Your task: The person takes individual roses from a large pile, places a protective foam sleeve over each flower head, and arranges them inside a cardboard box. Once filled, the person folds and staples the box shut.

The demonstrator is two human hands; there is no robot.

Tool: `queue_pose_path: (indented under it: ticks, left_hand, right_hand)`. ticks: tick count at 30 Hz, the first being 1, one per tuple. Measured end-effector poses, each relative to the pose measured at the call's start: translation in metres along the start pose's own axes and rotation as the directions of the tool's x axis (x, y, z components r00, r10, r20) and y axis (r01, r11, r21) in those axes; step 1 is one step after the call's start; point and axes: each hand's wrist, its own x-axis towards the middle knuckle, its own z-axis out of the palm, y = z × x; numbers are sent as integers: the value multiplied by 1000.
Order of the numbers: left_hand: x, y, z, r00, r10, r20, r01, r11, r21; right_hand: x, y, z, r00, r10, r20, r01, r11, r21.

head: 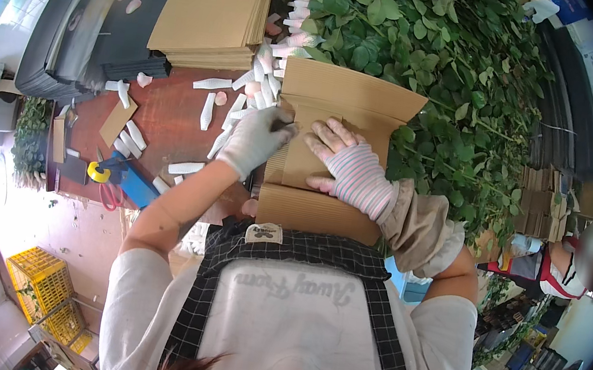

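A folded sheet of brown corrugated cardboard [326, 214] lies before me, with an upper flap [351, 88] bent along a crease. On its middle rests a smaller flat cardboard piece [302, 160]. My right hand [357, 170], in a striped fingerless glove over a whitish one, presses palm down on that piece with fingers spread. My left hand [257, 143], in a white glove, is at the cardboard's left edge with fingers bent together. Whether something thin is pinched there is hidden. Loose white foam net sleeves [206, 111] lie beside the left hand.
Leafy rose stems [456, 82] are heaped at the right, their sleeved heads [299, 14] facing left. Stacked cardboard sheets [213, 5] stand at the back left. A blue tool with yellow tape [131, 183] and pink-handled scissors [110, 197] lie left. Another person [561, 265] is far right.
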Motion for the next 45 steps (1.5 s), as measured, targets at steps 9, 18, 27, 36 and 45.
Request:
queue_pose_path:
  ticks: [9,18,27,36,45]
  left_hand:
    - [-24,-35,11,924,-330,193,380,736,-561]
    - [-24,-33,16,970,-11,-241,-49,970,-240]
    - [12,23,12,739,415,531,-633,697,337]
    - [6,38,10,740,298,603,-618,656,434]
    - [14,5,16,748,566,347,-662,676,323]
  right_hand:
    - [5,-3,2,998,35,56,-39,997,63]
    - [9,9,3,991,21,132,-41,987,152]
    - [-16,85,-105,865,421,-274,-140,726,673]
    - [-50,201,-53,844,413,-342,-457,888,-56]
    - [-169,143,-158,724,295,-623,-469,873,-131]
